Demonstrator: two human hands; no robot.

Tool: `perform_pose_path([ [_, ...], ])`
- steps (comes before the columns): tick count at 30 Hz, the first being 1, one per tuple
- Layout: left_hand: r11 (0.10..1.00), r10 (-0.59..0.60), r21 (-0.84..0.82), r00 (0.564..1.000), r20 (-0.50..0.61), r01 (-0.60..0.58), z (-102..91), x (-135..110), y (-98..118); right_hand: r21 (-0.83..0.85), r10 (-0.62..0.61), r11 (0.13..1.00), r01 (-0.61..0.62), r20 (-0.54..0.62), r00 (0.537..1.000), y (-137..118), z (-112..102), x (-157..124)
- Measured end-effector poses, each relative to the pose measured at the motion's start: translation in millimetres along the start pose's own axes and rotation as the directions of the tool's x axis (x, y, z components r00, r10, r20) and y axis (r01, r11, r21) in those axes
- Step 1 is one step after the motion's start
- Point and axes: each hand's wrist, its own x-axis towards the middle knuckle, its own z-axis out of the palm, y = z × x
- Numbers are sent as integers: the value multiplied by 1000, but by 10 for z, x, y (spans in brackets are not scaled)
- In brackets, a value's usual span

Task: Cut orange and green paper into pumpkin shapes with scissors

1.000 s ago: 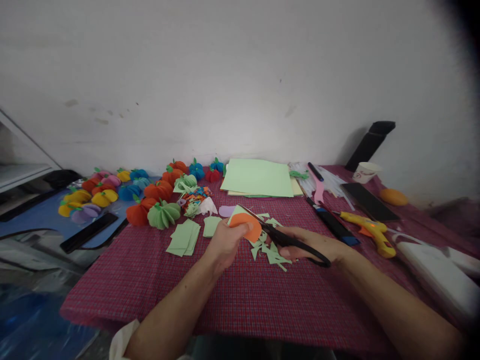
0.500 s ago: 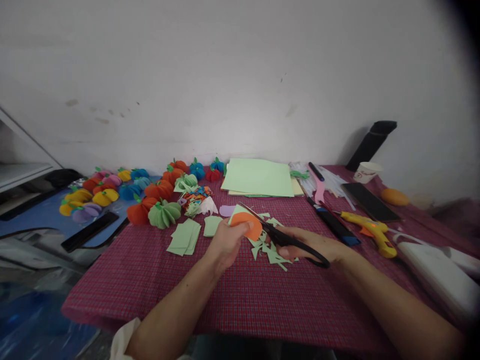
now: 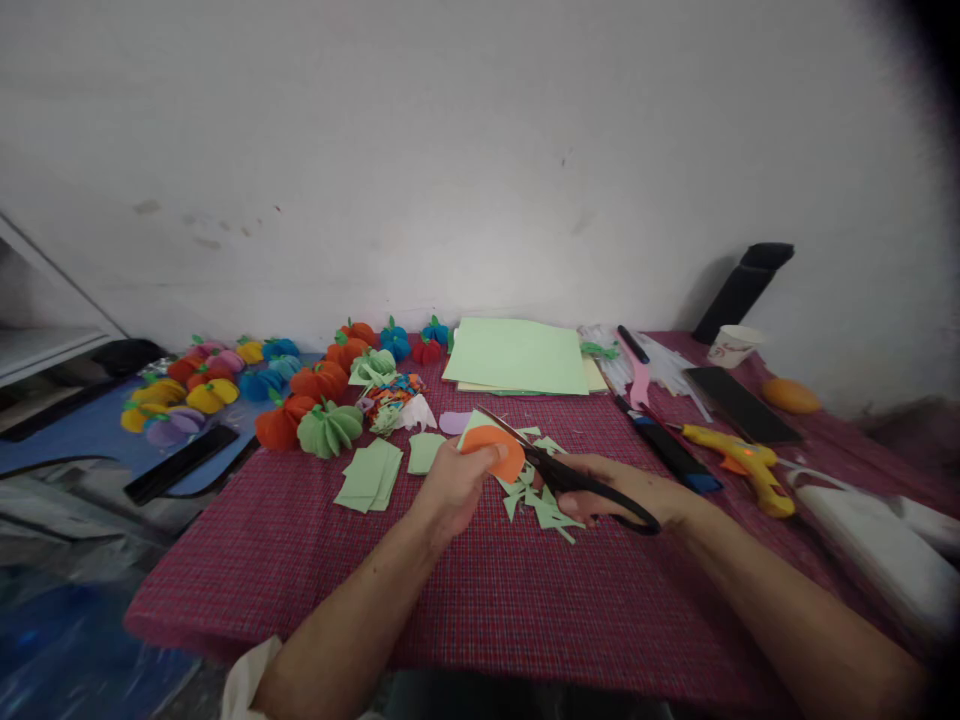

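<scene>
Pinched in my left hand (image 3: 454,490) is an orange paper piece (image 3: 504,455) with a rounded edge, lying against light green paper (image 3: 474,422). My right hand (image 3: 600,482) is closed round the black handles of a pair of scissors (image 3: 559,472). The blades point up and left, along the upper edge of the orange piece; whether they touch the paper is hard to tell. Green paper scraps (image 3: 546,508) lie on the cloth under both hands. Cut green rectangles (image 3: 371,476) and a smaller green stack (image 3: 425,453) sit left of my left hand.
Paper pumpkins (image 3: 330,428) in several colours crowd the left side. Green sheets (image 3: 517,355) lie at the back by the wall. On the right are a yellow glue gun (image 3: 739,460), a utility knife (image 3: 671,450), a phone (image 3: 741,404), a paper cup (image 3: 735,346) and glue sticks (image 3: 664,362).
Almost nothing differs. Both hands, the scissors and the paper keep their places; the view has shifted very slightly.
</scene>
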Motion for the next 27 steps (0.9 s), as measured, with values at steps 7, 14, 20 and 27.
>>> perform_pose_path([
  [7, 1000, -19, 14, 1000, -4, 19, 15, -15, 22, -16, -5, 1000, 5, 10, 1000, 2, -22, -16],
  [14, 1000, -19, 19, 1000, 0, 19, 21, -10, 31, -29, 1, 1000, -1, 1, 1000, -26, -25, -27],
  [20, 999, -21, 27, 1000, 20, 20, 5, -11, 26, -32, 19, 999, -19, 2, 1000, -45, -45, -43],
  [27, 999, -27, 37, 999, 27, 26, -3, -13, 22, -39, 26, 999, -27, -10, 1000, -62, -30, -55],
])
